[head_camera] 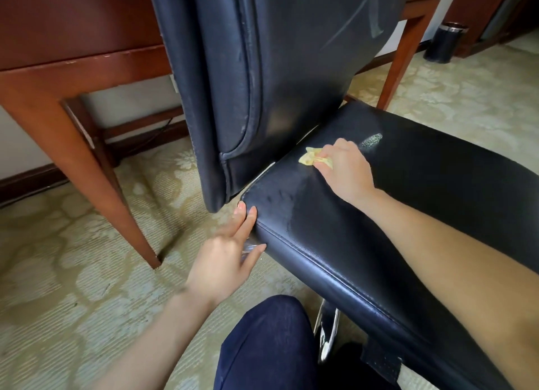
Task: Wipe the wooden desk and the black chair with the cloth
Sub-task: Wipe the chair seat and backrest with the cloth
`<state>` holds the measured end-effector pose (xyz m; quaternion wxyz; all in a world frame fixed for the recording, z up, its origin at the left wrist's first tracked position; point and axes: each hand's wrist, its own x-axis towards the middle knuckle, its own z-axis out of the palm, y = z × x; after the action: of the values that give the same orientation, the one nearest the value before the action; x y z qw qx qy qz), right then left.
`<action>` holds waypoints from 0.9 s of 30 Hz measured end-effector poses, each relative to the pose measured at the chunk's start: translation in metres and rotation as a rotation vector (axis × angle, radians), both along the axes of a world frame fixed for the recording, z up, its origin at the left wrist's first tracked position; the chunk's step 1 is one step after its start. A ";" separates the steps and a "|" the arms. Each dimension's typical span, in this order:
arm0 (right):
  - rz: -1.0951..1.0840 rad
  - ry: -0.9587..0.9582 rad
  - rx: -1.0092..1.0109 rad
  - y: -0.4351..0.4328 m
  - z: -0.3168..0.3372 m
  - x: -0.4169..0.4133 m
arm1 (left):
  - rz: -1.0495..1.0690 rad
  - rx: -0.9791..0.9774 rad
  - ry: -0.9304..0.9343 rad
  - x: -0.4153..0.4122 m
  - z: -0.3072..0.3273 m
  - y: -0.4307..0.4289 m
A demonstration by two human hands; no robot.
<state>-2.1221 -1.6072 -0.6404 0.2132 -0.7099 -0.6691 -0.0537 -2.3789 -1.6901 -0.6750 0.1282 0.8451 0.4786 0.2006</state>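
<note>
Several right fingers [326, 155] curl over the cloth [308, 157] on the black chair [320, 232]; left fingers [246, 223] straight.

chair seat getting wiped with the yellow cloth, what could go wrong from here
1. A worn, cracked patch lies just beyond the right hand; rubbing it may flake the chair seat further.
2. The cloth is bunched small under that hand, so strips could be missed.
3. The left hand only touches the seat corner, so the chair might shift.
</note>
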 end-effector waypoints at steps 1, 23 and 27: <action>-0.047 -0.002 0.016 0.010 0.000 -0.003 | -0.007 -0.009 0.007 -0.001 -0.001 0.000; 0.419 -0.103 0.026 -0.004 0.003 -0.071 | -0.054 -0.196 -0.177 -0.003 -0.011 0.005; 0.566 0.014 -0.003 -0.036 0.005 -0.075 | -0.014 -0.186 -0.173 -0.002 -0.011 0.003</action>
<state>-2.1974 -1.6432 -0.6358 0.2232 -0.4953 -0.8394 0.0140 -2.3804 -1.6873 -0.6860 0.2481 0.8126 0.4762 0.2264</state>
